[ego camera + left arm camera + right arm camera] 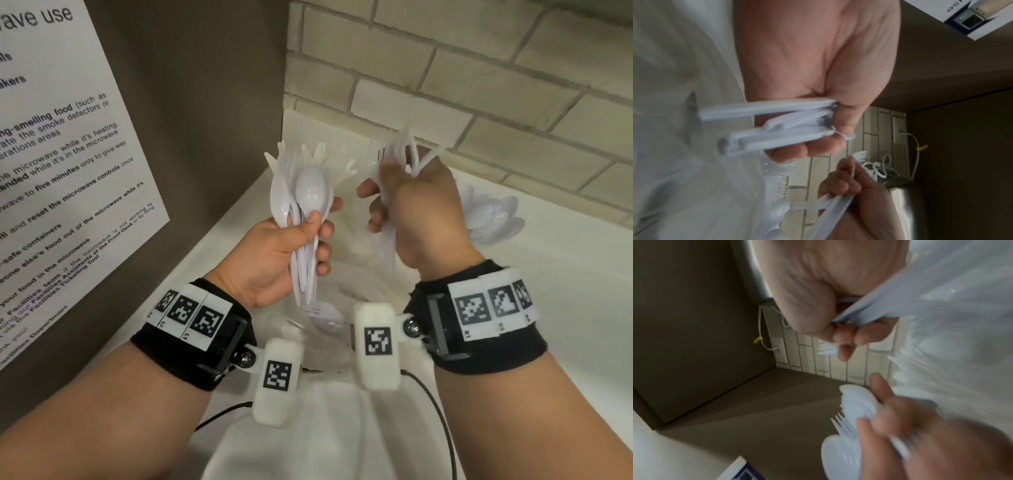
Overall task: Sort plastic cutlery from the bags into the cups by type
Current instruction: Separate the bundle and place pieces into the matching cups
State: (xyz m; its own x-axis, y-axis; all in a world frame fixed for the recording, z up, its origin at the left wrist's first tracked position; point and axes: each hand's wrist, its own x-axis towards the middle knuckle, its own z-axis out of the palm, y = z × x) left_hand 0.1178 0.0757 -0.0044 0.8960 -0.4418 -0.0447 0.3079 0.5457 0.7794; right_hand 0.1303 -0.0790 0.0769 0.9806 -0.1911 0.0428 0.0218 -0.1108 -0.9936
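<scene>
Above the white tabletop (pixel 565 308), in the corner where the brick wall (pixel 479 85) meets a brown side panel, we see both hands raised w/ cutlery. Left hand (pixel 274 260): grip clenched round a mixed bundle (pixel 305 205), spoon bowls facing the camera, fork tines fanning out behind; handles hang down past the palm. Right hand (pixel 421 212): grip clenched round a smaller bunch of forks (pixel 407 154), tines up, handles down. Long axes of both bundles run roughly vertical, heads toward the brick wall. The two bundles sit just beside each other, apart, w/ the right thumb reaching toward the left bundle.

Key relation: we judge the coming move to be a transfer btwn hands, the right hand plucking forks out of the mixed bundle, which lies directly to its left at about the same height. Pulling along the handle axis should free a fork w/o spilling spoons.

A cluster of spoons (pixel 493 216) stands near the brick wall, right of the right hand; its cup is not clearly visible. A clear bag (pixel 325 322) w/ more cutlery lies below the hands. A printed microwave notice (pixel 61 154) hangs on the brown panel left of the brick wall. The wrist views are blurred; they show an outlet and cable on the tiles.
</scene>
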